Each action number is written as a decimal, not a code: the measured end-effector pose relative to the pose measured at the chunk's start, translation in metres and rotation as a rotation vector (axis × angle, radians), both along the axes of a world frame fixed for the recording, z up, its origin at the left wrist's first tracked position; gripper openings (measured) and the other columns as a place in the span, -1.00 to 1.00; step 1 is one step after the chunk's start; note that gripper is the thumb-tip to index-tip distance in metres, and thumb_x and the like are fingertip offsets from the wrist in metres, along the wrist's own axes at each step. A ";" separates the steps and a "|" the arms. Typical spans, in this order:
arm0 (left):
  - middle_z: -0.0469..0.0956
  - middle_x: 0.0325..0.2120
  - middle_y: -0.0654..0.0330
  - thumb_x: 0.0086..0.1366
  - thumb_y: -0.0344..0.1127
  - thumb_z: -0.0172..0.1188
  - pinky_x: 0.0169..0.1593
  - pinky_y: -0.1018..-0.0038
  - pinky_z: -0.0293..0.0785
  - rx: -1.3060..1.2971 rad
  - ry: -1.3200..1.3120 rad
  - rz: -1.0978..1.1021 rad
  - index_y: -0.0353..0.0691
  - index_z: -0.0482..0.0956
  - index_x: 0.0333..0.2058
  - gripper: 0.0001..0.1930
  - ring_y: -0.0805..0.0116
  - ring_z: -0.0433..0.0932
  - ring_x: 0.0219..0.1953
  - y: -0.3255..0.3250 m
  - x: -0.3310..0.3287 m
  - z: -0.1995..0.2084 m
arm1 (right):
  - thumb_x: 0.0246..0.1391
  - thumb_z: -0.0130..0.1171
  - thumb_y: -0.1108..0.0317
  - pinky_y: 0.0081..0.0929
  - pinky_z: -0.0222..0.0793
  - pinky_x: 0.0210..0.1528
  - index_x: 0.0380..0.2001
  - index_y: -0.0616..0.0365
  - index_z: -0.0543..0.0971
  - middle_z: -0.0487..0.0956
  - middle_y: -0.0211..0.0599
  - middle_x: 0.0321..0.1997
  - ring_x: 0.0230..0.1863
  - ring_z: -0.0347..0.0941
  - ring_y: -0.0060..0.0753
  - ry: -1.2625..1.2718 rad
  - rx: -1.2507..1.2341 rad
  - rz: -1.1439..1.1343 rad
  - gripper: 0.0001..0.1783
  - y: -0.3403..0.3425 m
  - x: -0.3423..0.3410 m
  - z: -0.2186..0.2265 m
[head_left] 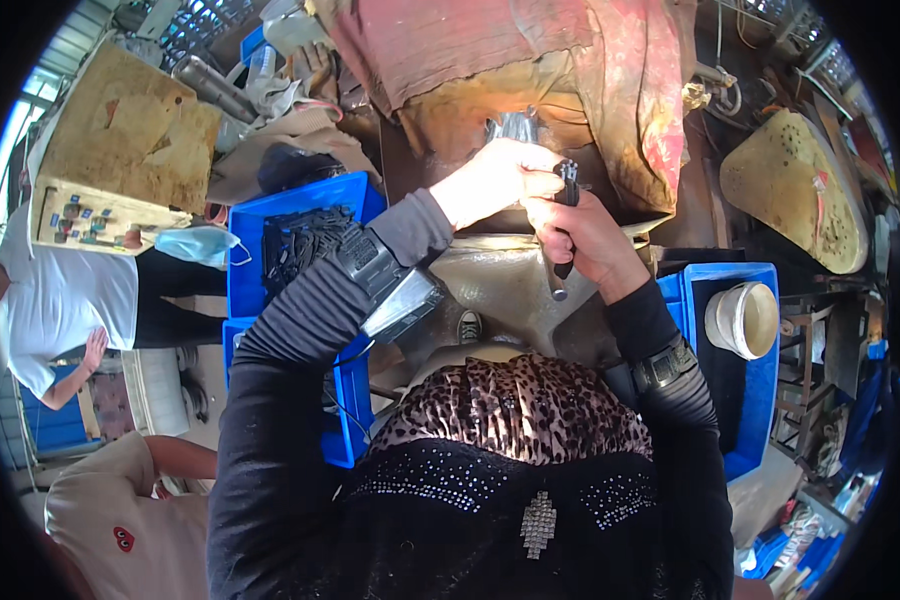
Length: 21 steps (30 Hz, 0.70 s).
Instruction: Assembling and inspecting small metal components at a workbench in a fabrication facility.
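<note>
Both my hands meet in front of me, over the metal front of a machine. My right hand (595, 243) is closed around a bundle of slim black pieces (567, 176), held roughly upright; their dark lower end shows under the fingers. My left hand (498, 182), washed out by sunlight, has its fingers curled against the upper part of the same bundle. Behind it is a shiny grey metal part (515, 126). To the left, a blue bin (245, 235) holds a heap of similar black pieces (305, 240).
A stained reddish cloth (490, 50) drapes over the machine. On the right, a white bucket (742, 320) stands in a blue bin (760, 400). A control box (120, 150) with knobs is at the left. Two other people (70, 300) are on the left side.
</note>
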<state>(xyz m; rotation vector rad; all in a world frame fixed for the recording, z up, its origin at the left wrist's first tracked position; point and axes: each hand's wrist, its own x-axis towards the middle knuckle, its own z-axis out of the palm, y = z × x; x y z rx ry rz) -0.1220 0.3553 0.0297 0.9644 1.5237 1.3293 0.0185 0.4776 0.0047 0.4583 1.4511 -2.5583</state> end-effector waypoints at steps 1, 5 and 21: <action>0.61 -0.23 0.24 0.26 -0.45 0.20 -0.01 0.58 0.43 -0.007 0.043 -0.019 -0.35 0.58 -0.07 -0.74 0.53 0.52 -0.17 -0.001 0.000 0.000 | 0.19 0.06 0.41 -0.73 -0.07 -0.71 -0.29 0.12 0.47 0.25 -0.66 -0.66 -0.72 0.05 -0.80 -0.006 0.040 0.009 -0.95 0.000 0.001 0.000; 0.60 -0.19 0.24 0.26 -0.46 0.20 0.01 0.58 0.43 0.095 0.046 0.103 -0.31 0.58 -0.05 -0.72 0.52 0.52 -0.13 -0.025 -0.012 -0.010 | 0.16 0.10 0.40 -0.74 -0.07 -0.70 -0.31 0.12 0.49 0.27 -0.66 -0.64 -0.71 0.06 -0.81 -0.020 0.133 0.023 -0.94 0.004 0.005 -0.003; 0.57 -0.29 0.29 0.15 -0.45 0.29 -0.13 0.58 0.44 0.146 0.350 -0.120 -0.26 0.58 -0.29 -0.86 0.58 0.50 -0.26 -0.006 0.000 0.001 | 0.07 0.14 0.31 -0.55 0.20 -0.45 -0.31 0.21 0.50 0.40 -0.52 -0.53 -0.49 0.25 -0.66 0.123 0.769 0.059 -0.80 -0.002 0.008 -0.006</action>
